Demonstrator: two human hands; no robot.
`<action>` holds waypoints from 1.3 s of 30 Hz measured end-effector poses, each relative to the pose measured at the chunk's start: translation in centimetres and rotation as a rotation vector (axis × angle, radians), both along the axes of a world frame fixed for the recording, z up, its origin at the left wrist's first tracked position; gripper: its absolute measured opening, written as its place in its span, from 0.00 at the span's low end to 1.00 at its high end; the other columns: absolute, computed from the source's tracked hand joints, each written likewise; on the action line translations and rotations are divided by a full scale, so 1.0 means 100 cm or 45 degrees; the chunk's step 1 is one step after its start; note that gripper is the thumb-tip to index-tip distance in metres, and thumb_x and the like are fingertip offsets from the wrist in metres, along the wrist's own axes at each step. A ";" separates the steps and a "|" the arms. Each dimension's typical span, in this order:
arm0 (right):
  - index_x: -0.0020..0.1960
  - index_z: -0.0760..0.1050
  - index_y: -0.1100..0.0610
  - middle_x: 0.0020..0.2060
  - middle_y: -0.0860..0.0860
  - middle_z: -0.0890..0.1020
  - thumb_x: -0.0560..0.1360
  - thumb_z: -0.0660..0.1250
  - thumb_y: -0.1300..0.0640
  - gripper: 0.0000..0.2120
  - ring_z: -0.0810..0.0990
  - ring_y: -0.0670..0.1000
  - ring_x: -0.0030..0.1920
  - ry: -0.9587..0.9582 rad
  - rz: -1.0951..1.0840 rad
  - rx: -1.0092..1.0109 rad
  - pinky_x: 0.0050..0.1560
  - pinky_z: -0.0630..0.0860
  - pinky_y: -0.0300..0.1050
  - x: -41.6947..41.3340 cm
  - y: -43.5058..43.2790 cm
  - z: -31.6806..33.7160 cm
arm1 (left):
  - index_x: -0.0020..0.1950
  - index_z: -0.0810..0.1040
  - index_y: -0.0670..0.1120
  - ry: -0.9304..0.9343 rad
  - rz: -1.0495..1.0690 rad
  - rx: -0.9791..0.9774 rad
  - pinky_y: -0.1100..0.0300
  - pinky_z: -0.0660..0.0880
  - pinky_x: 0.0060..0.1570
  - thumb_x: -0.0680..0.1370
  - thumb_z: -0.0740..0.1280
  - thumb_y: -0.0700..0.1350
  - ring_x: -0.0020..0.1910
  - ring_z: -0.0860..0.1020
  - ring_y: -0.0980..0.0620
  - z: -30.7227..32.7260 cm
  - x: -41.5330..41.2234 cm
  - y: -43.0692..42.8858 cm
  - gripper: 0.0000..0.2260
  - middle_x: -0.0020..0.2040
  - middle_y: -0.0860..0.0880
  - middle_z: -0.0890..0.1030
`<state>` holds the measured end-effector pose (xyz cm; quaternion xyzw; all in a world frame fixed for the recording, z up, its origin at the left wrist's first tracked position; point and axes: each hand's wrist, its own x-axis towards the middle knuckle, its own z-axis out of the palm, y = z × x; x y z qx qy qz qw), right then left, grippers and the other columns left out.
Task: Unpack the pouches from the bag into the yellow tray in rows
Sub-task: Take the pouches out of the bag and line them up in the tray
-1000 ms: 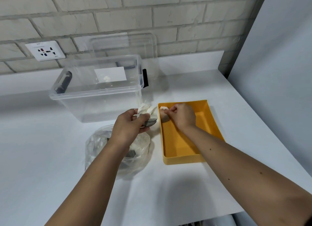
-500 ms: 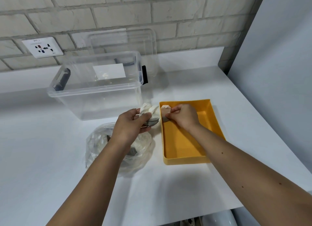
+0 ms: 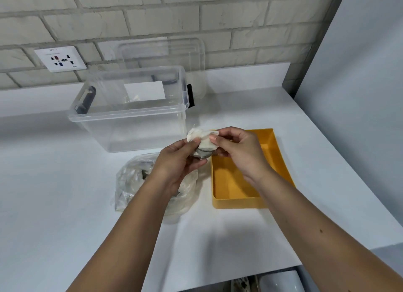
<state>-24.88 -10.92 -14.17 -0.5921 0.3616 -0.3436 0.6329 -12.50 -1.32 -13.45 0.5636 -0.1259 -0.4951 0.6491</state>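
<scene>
Head camera: a white counter (image 3: 65,204) below a brick wall carries a clear storage bin (image 3: 130,126), with the bin's lid (image 3: 174,54) propped against the bricks behind it. To the right of the bin lies the yellow tray (image 3: 239,204), the near half of its floor bare. Just left of the tray sits a crumpled clear plastic bag (image 3: 128,182), grey and white contents dimly visible inside. Both hands meet above the tray's far-left corner. The left hand (image 3: 176,160) curls fingers and thumb around a small clutch of white-and-grey pouches (image 3: 204,142), held clear of the bag. The right hand (image 3: 242,152) pinches the clutch's upper edge between thumb and forefinger, its other fingers loosely bent. A wall socket (image 3: 60,58) sits at upper left.
</scene>
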 end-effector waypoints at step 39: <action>0.47 0.81 0.58 0.35 0.50 0.83 0.68 0.78 0.51 0.14 0.78 0.47 0.32 0.265 0.134 -0.012 0.33 0.75 0.40 0.007 0.001 -0.009 | 0.51 0.83 0.40 -0.194 -0.006 0.114 0.60 0.82 0.43 0.79 0.69 0.44 0.46 0.85 0.45 -0.005 0.003 0.005 0.08 0.47 0.39 0.86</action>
